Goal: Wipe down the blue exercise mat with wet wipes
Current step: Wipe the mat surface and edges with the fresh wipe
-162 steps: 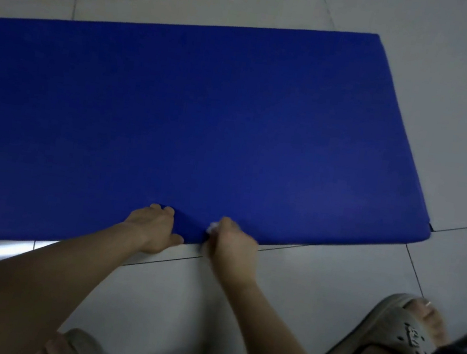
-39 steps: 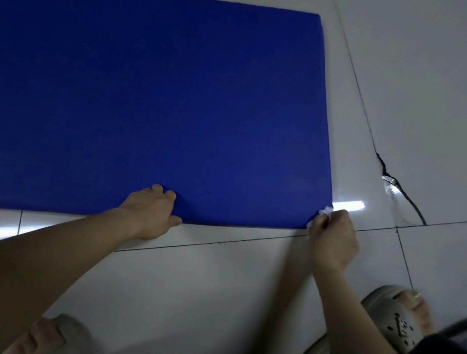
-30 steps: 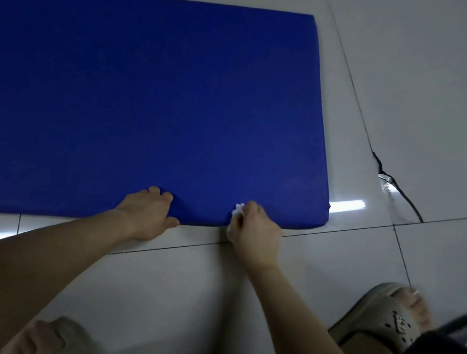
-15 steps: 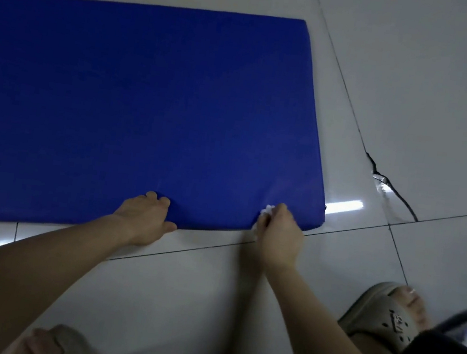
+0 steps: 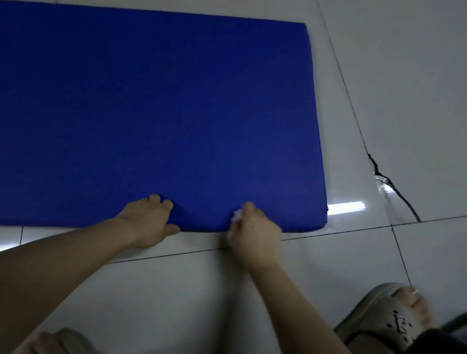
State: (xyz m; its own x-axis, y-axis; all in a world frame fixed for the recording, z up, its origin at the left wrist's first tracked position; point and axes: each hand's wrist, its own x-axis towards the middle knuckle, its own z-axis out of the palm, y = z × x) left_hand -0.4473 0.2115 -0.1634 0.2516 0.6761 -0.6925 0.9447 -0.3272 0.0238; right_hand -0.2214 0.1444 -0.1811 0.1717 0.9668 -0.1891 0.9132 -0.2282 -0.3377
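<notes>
Blue mat [image 5: 145,111] lay flat on the tiled floor [image 5: 417,82]. Left hand [image 5: 148,219] gripped its near edge; right hand [image 5: 254,236] pinched a bunched wet wipe [image 5: 237,214] against that edge. Steady anchoring and firm, overlapping strokes would likely clean best.

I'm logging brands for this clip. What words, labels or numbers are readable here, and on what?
No text can be read.
The grey rubber sandal bears a raised mark on its strap, too blurred to read.
The blue foam exercise mat, white wet wipe and pale floor tiles show no print.
</notes>
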